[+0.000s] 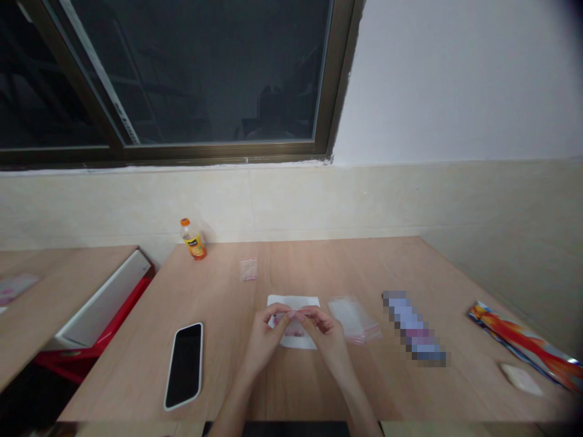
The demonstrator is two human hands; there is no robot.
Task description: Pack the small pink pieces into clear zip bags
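Observation:
Both my hands are over a white sheet of paper (291, 300) in the middle of the table. My left hand (268, 332) is closed in a pinch, thumb against the fingers. Facing it, my right hand (325, 334) pinches the same way, and the fingertips of the two hands meet. What lies between them is too small and hidden to make out. Below the fingertips, small pinkish bits show on the paper. Just right of my right hand lies a stack of clear plastic bags (351, 318) with pink edges. Farther back is a small clear bag (248, 269) with something pinkish along its bottom.
A phone (184, 365) lies at the left front, and an orange drink bottle (194, 240) stands at the back left. On the right are a blurred-out long item (413, 328), a shiny orange-red packet (523, 343) and a whitish flat piece (521, 379). The wooden table (218, 340) meets a tiled wall.

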